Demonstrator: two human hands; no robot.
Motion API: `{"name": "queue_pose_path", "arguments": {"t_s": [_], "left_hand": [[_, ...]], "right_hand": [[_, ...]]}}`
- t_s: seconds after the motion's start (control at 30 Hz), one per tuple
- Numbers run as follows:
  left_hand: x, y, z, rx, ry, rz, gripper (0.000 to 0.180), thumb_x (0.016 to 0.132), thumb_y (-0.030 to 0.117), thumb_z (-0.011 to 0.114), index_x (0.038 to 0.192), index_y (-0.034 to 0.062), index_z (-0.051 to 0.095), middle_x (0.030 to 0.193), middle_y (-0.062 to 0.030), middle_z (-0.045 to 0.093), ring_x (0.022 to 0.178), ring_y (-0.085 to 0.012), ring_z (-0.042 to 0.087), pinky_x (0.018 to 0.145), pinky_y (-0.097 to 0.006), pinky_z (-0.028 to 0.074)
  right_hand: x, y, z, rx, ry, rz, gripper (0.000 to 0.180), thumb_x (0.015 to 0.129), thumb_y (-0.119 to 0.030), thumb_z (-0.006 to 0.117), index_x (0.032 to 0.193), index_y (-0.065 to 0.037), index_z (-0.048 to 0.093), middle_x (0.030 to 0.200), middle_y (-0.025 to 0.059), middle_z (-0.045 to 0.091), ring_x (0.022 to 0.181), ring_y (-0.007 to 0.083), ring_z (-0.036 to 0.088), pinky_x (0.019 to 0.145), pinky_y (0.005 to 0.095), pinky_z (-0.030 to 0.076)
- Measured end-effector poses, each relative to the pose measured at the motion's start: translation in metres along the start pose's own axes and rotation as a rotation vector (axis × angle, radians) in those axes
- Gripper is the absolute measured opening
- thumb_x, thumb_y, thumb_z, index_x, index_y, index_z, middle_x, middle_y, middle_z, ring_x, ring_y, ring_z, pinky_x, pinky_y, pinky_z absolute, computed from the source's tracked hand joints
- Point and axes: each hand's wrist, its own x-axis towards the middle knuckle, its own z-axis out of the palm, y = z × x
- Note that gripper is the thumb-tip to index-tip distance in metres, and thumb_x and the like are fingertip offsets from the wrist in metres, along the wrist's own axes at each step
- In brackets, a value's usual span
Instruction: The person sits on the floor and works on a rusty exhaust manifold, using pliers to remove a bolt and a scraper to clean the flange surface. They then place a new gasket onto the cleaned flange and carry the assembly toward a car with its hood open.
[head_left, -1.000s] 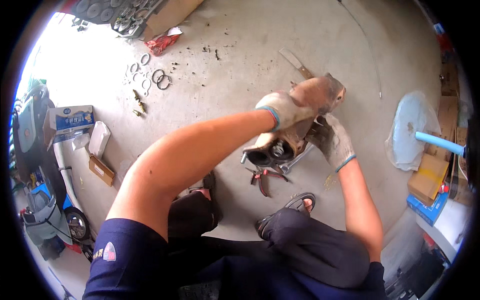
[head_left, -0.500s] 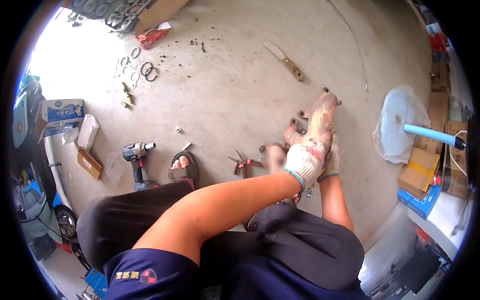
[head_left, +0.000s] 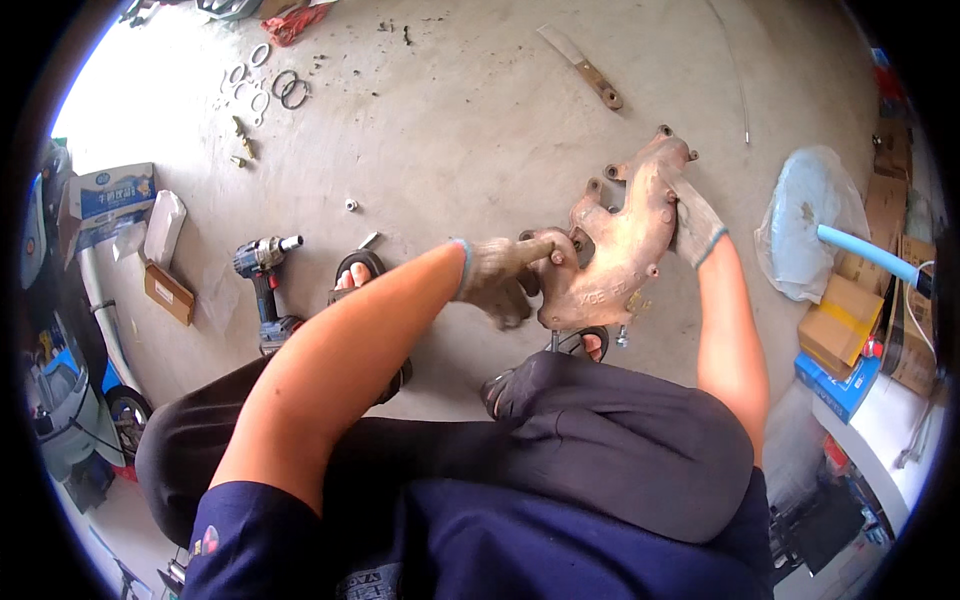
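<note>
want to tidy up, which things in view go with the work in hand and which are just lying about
With the work:
casting, held in the right hand, left hand at its left end
probably driver and knife, being tools

Apparently just lying about:
red wrapping
blue-and-white carton
brown box

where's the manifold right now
Right of centre in the head view, the manifold is between the left hand and the right hand, with the knife beyond it.

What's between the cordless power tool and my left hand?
From the power tool to your left hand, the head view shows a strip of floor, your sandaled left foot, then your left forearm.
</note>
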Motion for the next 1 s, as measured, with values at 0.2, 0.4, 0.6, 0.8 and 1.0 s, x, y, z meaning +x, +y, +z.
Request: {"name": "queue_pose_path", "arguments": {"t_s": [0.2,0.4,0.6,0.8,1.0], "left_hand": [[0.043,-0.014,0.055,-0.332,0.224,0.312,0.090,0.090,0.071,0.049,0.150,0.0035,0.050,0.139,-0.0243,0.065,0.122,-0.0381,0.066,0.106,-0.049,0.050],[0.027,-0.030,0.060,-0.229,0.365,0.445,0.100,0.081,0.066,0.061,0.151,-0.0037,0.047,0.137,-0.0283,0.064,0.126,-0.0385,0.065,0.106,-0.043,0.051],[-0.079,0.045,0.026,0.277,0.473,0.735,0.107,0.075,0.065,0.067,0.150,-0.0083,0.044,0.128,-0.0291,0.069,0.122,-0.0382,0.068,0.104,-0.040,0.053],[-0.108,0.081,-0.019,0.336,0.526,0.833,0.100,0.085,0.075,0.058,0.140,-0.0086,0.058,0.134,-0.0275,0.066,0.124,-0.0333,0.065,0.106,-0.040,0.050],[-0.090,0.060,-0.043,0.292,0.536,0.742,0.101,0.089,0.078,0.051,0.144,-0.0053,0.056,0.143,-0.0280,0.060,0.134,-0.0373,0.059,0.111,-0.042,0.045]], "right_hand": [[0.025,0.021,-0.020,0.050,0.114,-0.184,0.067,0.093,-0.042,0.079,0.144,-0.005,0.054,0.132,0.0094,0.066,0.122,0.0232,0.064,0.106,0.0422,0.054],[-0.069,0.053,-0.001,0.050,0.182,-0.495,0.060,0.097,-0.043,0.072,0.144,-0.009,0.053,0.129,0.0054,0.066,0.114,0.0209,0.064,0.100,0.0413,0.055],[-0.154,0.038,0.018,0.138,0.177,-0.660,0.052,0.095,-0.043,0.073,0.133,-0.013,0.054,0.109,-0.0010,0.064,0.065,0.0107,0.056,0.063,0.0312,0.055],[-0.114,0.072,0.033,0.347,0.411,-0.835,0.043,0.099,-0.042,0.061,0.132,-0.016,0.055,0.112,0.0001,0.068,0.055,0.0136,0.054,0.060,0.0372,0.056],[-0.082,0.096,0.010,0.392,0.245,-0.713,0.040,0.098,-0.042,0.062,0.129,-0.018,0.057,0.114,-0.0019,0.068,0.056,0.0123,0.056,0.060,0.0391,0.057]]}}
